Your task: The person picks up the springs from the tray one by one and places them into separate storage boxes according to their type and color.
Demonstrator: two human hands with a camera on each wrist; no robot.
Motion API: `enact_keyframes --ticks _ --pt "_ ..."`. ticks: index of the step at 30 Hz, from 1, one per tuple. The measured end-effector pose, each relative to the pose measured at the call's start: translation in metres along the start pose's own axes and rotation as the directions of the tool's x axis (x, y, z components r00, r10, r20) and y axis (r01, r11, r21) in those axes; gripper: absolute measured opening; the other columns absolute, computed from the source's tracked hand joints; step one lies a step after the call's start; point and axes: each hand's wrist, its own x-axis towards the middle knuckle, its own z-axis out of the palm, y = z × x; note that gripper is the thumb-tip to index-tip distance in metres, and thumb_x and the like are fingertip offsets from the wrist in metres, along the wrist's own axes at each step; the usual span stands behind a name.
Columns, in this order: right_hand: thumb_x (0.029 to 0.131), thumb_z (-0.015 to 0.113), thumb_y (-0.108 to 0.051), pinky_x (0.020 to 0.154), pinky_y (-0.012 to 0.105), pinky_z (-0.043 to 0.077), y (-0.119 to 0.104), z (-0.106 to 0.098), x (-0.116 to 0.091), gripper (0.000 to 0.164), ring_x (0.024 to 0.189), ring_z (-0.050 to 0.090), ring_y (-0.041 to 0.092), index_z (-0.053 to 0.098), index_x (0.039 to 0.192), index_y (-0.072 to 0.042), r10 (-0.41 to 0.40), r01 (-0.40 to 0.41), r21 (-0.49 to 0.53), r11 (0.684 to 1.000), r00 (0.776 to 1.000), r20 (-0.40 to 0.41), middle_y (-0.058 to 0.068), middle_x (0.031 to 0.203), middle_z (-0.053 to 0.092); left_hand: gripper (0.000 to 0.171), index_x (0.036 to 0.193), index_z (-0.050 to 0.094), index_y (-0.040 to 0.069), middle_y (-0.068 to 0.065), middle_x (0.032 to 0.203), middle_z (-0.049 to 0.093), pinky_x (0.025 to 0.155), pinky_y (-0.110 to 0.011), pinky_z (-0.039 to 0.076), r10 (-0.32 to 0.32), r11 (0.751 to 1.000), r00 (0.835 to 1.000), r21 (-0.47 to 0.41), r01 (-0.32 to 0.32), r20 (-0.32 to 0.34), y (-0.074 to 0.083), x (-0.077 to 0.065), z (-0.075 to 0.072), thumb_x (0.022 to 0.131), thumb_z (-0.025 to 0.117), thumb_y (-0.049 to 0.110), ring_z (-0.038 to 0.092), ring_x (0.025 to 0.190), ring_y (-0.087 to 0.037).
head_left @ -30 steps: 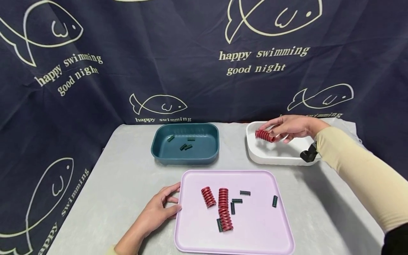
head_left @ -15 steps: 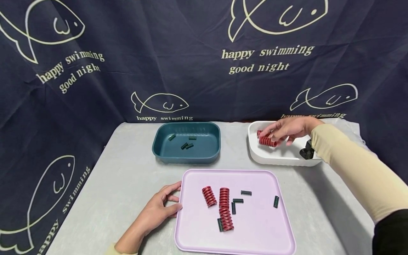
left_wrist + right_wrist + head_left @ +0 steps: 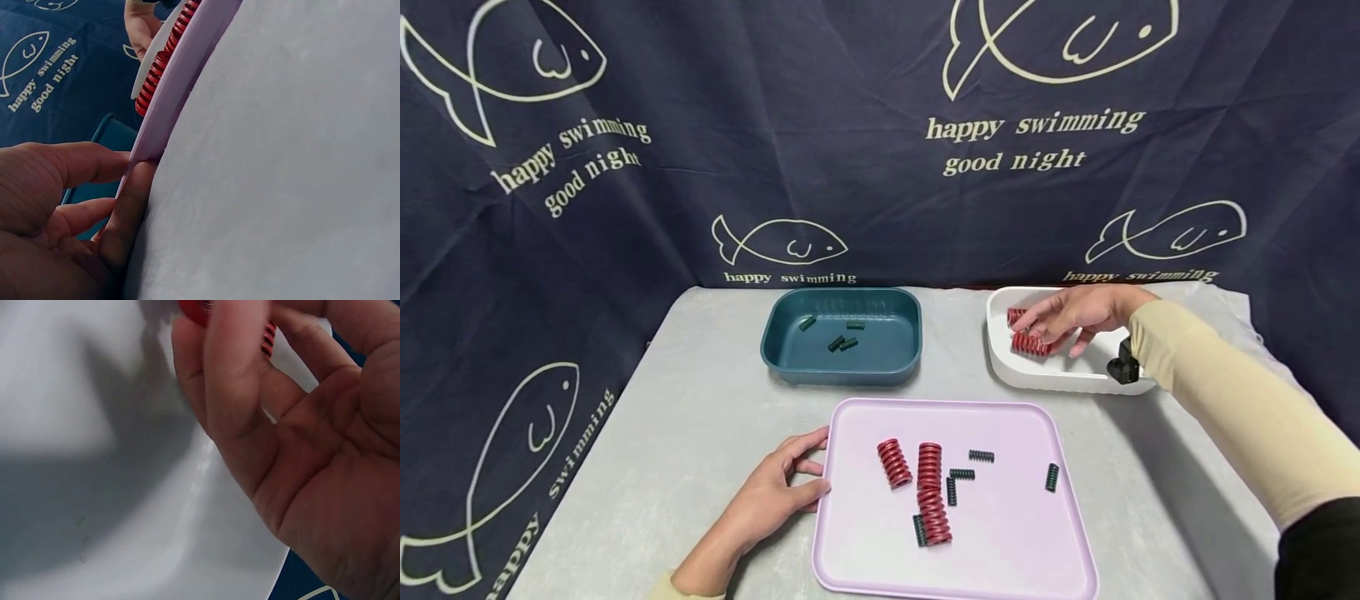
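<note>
My right hand (image 3: 1086, 312) is lowered into the white bin (image 3: 1067, 382) at the back right and grips a red coil spring (image 3: 1030, 344). Another red spring (image 3: 1017, 316) lies behind it in that bin, partly hidden by the fingers. In the right wrist view, curled fingers cover most of the springs. My left hand (image 3: 775, 487) pinches the left rim of the lilac tray (image 3: 1015, 533), with a finger under the edge in the left wrist view. On the tray lie 3 red springs (image 3: 894, 463) and several small dark green springs (image 3: 981, 456).
A teal bin (image 3: 842, 377) stands at the back left with several small green springs (image 3: 855, 326) inside. Behind the table (image 3: 685, 433) hangs a dark blue curtain (image 3: 880, 150) with fish prints. A black wrist camera (image 3: 1123, 364) hangs near the white bin's front rim.
My right hand has moved down into the white bin with the red spring, uncovering another spring behind it. The left hand stays at the tray's rim. The whole view has shifted slightly.
</note>
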Motion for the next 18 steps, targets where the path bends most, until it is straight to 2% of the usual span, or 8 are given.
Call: enact_keyframes --ticks 6,13,18 --pt "0.097 0.068 -0.004 0.083 0.042 0.06 0.002 0.002 -0.002 0.058 0.113 0.063 0.028 0.048 0.151 -0.004 -0.001 0.002 0.038 0.999 0.999 -0.034 0.013 0.139 0.059 0.068 0.15 0.053 0.008 -0.012 0.143 0.052 0.071 -0.036 0.063 0.004 1.0 1.0 -0.001 -0.004 0.001 0.001 0.0 0.0 0.087 0.078 -0.001 0.061 0.111 -0.027" --pt "0.099 0.065 -0.004 0.085 0.044 0.06 0.003 0.001 -0.005 0.058 0.118 0.061 0.031 0.046 0.153 -0.003 -0.022 0.023 0.057 0.998 1.0 -0.017 0.014 0.143 0.058 0.068 0.15 0.053 0.008 -0.012 0.143 0.051 0.071 -0.036 0.063 0.006 1.0 1.0 -0.005 -0.006 0.004 0.001 -0.001 0.0 0.088 0.078 -0.001 0.061 0.112 -0.027" --pt "0.1 0.062 -0.006 0.086 0.044 0.06 0.004 0.002 -0.011 0.057 0.124 0.058 0.034 0.044 0.155 -0.004 -0.074 0.074 0.06 0.996 0.997 0.006 0.018 0.146 0.056 0.068 0.15 0.053 0.009 -0.011 0.142 0.051 0.071 -0.036 0.063 0.005 1.0 1.0 -0.006 -0.005 0.004 0.002 -0.001 0.001 0.087 0.078 -0.001 0.061 0.112 -0.027"
